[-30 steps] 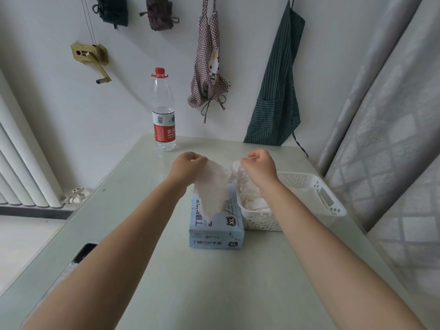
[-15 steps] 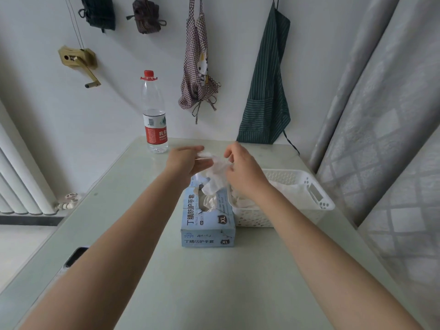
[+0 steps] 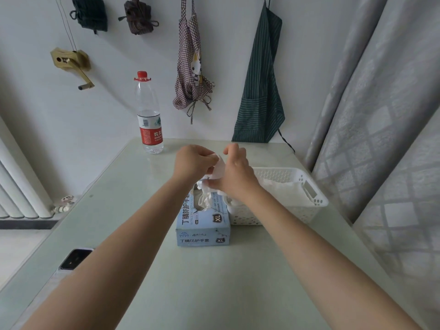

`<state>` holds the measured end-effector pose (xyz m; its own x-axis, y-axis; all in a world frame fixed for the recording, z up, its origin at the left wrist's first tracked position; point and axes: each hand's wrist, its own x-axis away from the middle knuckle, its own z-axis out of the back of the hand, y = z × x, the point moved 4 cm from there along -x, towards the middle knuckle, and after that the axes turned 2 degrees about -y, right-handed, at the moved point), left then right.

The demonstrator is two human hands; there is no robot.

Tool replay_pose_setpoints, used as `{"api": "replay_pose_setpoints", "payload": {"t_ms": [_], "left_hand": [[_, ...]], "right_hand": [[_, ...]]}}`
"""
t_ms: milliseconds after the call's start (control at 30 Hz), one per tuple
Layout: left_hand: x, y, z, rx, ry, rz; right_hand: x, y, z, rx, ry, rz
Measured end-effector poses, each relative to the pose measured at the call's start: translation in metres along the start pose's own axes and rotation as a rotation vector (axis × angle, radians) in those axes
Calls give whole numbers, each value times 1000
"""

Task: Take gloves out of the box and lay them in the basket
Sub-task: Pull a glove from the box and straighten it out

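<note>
A light blue glove box marked XL stands in the middle of the table, with white gloves sticking out of its top opening. Right beside it on the right sits a white perforated basket that holds white gloves. Above the box, my left hand and my right hand are close together, both pinching one white glove between them. Most of that glove is hidden behind my right hand.
A water bottle with a red cap stands at the table's far edge. A dark phone lies near the left edge. Two aprons hang on the wall behind, and a grey curtain hangs close on the right.
A second ago my hands held the glove stretched apart above the box. They have come together, and the glove is now bunched between them.
</note>
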<state>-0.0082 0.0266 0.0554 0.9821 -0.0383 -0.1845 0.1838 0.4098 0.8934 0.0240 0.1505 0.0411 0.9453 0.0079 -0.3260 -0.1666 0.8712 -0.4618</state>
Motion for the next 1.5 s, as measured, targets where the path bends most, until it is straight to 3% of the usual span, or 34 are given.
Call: {"api": "replay_pose_setpoints", "payload": {"t_ms": [100, 200, 300, 400, 533, 667, 867, 1100, 1200, 1300, 1400, 1500], "left_hand": [[-1, 6, 3, -117, 44, -80], [-8, 4, 13, -198, 134, -111], [-13, 4, 16, -234, 116, -163], [-14, 7, 11, -74, 23, -116], [-15, 8, 3, 169, -45, -4], [-16, 2, -7, 244, -160, 62], [-8, -14, -33, 271, -577, 173], [-10, -18, -44, 459, -646, 331], [-28, -10, -38, 103, -338, 206], [-50, 3, -42, -261, -21, 9], [-54, 12, -68, -673, -61, -223], [-44, 10, -99, -695, -205, -379]], "right_hand": [[1, -1, 10, 54, 254, 39], [-1, 4, 21, -19, 269, 19], [-8, 13, 31, -289, 247, -104], [-13, 14, 39, -551, 120, -146], [-13, 13, 51, -407, -133, -58], [-21, 30, 72, -550, -19, -109], [-26, 56, 92, -660, 167, -285], [-31, 95, 81, -721, 178, -456], [-34, 111, 71, -851, 150, -513], [-30, 132, 63, -799, 143, -579], [-22, 163, 53, -548, 150, -598], [-14, 190, 45, -328, 146, -574]]}}
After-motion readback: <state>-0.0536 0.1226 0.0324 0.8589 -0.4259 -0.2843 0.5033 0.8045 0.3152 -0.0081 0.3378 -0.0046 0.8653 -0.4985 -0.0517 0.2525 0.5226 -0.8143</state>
